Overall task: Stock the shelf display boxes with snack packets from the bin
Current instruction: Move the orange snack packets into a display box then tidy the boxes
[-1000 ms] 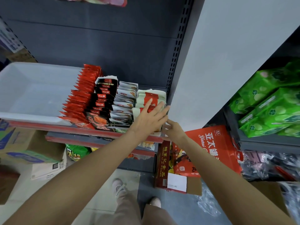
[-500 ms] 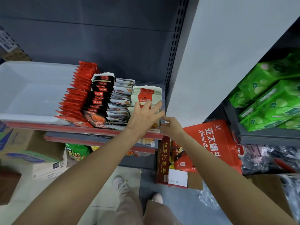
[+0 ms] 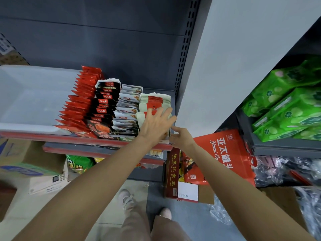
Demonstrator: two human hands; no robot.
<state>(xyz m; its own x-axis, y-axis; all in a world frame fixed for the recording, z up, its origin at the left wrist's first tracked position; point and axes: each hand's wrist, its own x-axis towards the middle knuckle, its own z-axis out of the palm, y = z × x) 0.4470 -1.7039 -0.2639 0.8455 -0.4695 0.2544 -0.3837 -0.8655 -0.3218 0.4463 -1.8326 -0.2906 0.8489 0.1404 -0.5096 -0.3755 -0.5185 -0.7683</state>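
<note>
Four rows of snack packets stand in display boxes on the shelf (image 3: 69, 139): red packets (image 3: 81, 101), black packets (image 3: 104, 105), white packets (image 3: 128, 108) and cream packets with red labels (image 3: 154, 101) at the far right. My left hand (image 3: 156, 124) lies flat on the front cream packets, fingers straight and spread, pressing on them. My right hand (image 3: 181, 139) touches the right front corner of that display box, its index finger along the box's side. A translucent bin (image 3: 31, 98) sits left of the rows; I see nothing inside it.
A white panel (image 3: 234, 58) rises just right of the cream row. Green packs (image 3: 291, 108) fill the neighbouring shelf. Below stand a red bag (image 3: 224, 153), a dark red carton (image 3: 172, 173) and cardboard boxes (image 3: 26, 162) on the floor.
My left hand has drawn back slightly toward the front of the cream row, and the packets behind it now stand more upright. My right hand stays at the box corner.
</note>
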